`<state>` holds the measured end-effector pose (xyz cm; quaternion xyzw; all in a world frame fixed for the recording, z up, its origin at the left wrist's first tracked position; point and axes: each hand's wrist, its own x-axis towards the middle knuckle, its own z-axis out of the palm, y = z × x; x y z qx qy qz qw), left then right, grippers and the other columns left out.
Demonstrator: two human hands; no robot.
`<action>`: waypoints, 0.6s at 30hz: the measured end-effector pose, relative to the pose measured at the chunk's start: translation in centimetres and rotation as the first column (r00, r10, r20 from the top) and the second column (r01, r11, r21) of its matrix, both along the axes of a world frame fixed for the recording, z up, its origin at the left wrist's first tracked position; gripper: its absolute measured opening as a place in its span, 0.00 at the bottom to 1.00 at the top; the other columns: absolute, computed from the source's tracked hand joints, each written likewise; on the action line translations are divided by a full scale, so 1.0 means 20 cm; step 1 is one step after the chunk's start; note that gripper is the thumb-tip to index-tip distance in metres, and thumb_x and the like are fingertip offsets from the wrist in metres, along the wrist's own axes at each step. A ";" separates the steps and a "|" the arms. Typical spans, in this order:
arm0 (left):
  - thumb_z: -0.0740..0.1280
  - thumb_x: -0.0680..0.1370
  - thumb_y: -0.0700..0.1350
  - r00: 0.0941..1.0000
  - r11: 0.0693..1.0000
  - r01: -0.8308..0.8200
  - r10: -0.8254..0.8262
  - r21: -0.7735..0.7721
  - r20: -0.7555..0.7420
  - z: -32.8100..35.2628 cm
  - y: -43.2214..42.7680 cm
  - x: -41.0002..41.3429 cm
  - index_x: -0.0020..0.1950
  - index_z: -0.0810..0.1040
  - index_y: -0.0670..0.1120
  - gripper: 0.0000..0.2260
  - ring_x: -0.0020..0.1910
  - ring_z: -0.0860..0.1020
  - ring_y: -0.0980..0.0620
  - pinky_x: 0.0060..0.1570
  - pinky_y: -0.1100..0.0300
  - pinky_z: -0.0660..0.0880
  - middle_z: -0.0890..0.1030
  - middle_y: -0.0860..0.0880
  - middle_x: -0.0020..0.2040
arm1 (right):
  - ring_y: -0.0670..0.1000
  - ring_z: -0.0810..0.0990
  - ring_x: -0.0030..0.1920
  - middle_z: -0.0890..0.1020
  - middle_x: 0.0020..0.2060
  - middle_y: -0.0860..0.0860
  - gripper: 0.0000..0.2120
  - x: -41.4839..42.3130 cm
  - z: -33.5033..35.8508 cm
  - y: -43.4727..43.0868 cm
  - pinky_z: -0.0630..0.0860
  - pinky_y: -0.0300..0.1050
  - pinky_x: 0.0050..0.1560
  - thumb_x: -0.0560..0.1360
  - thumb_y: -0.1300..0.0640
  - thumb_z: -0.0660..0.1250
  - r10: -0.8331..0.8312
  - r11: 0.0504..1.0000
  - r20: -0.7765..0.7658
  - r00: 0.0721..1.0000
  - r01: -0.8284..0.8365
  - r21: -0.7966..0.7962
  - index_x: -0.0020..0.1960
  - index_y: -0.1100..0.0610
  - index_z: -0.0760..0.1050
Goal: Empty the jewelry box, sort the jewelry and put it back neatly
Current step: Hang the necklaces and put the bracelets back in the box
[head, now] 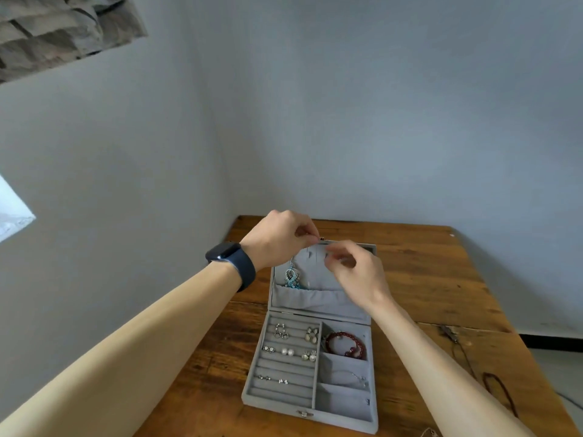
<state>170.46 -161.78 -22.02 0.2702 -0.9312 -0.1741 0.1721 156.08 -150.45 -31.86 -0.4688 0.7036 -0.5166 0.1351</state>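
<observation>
A grey velvet jewelry box (249, 395) lies open on the wooden table (426, 279), its lid (315, 301) standing up at the back. Both hands are at the lid's top edge. My left hand (280, 234) pinches a small clasp or chain end there. My right hand (356, 272) pinches something thin beside it; a fine chain between them is barely visible. A blue and silver pendant (291, 277) hangs in the lid above its pocket. Several earrings (288, 351) sit in the ring rows. A red bead bracelet (345, 343) fills the top right compartment, a thin silver chain (353, 376) the middle one.
A dark cord (501, 392) lies on the table right of the box, near my right forearm. A dark watch (232, 263) is on my left wrist. Blue-grey walls meet in a corner behind the table. The table's left edge runs close to the box.
</observation>
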 end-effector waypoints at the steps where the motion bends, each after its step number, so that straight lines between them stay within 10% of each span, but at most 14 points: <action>1: 0.70 0.78 0.48 1.000 1.000 0.007 -0.007 -0.003 0.014 -0.03 0.00 -0.01 0.50 0.84 0.52 0.04 0.42 0.77 0.60 0.40 0.76 0.69 0.80 0.59 0.42 | 0.37 0.80 0.46 0.84 0.45 0.38 0.08 0.01 0.03 -0.01 0.73 0.27 0.43 0.74 0.50 0.71 0.030 1.000 0.060 0.998 -0.030 -0.006 0.53 0.43 0.82; 8: 0.69 0.79 0.50 0.998 0.998 -0.055 0.055 0.016 0.038 -0.16 -0.01 0.00 0.50 0.84 0.54 0.04 0.47 0.79 0.56 0.48 0.54 0.79 0.81 0.57 0.44 | 0.31 0.78 0.45 0.83 0.42 0.36 0.05 0.02 0.02 -0.06 0.69 0.25 0.42 0.76 0.47 0.70 0.036 0.996 0.005 0.999 -0.036 0.086 0.50 0.44 0.83; 13: 0.68 0.78 0.54 0.989 0.898 -0.137 0.149 -0.417 -0.004 -0.28 0.00 0.04 0.47 0.84 0.53 0.08 0.60 0.72 0.49 0.55 0.53 0.70 0.80 0.53 0.57 | 0.50 0.75 0.50 0.80 0.46 0.43 0.04 0.03 -0.03 -0.08 0.73 0.46 0.46 0.77 0.50 0.67 -0.110 0.992 -0.466 0.878 0.127 0.003 0.47 0.48 0.81; 18: 0.69 0.77 0.54 0.983 0.933 -0.175 0.185 -0.313 0.003 -0.35 -0.03 0.03 0.46 0.83 0.53 0.07 0.74 0.65 0.45 0.72 0.46 0.59 0.75 0.51 0.69 | 0.52 0.73 0.61 0.78 0.60 0.46 0.04 -0.01 -0.04 -0.12 0.65 0.53 0.60 0.73 0.49 0.70 -0.166 0.983 -0.593 0.788 0.180 -0.035 0.43 0.48 0.82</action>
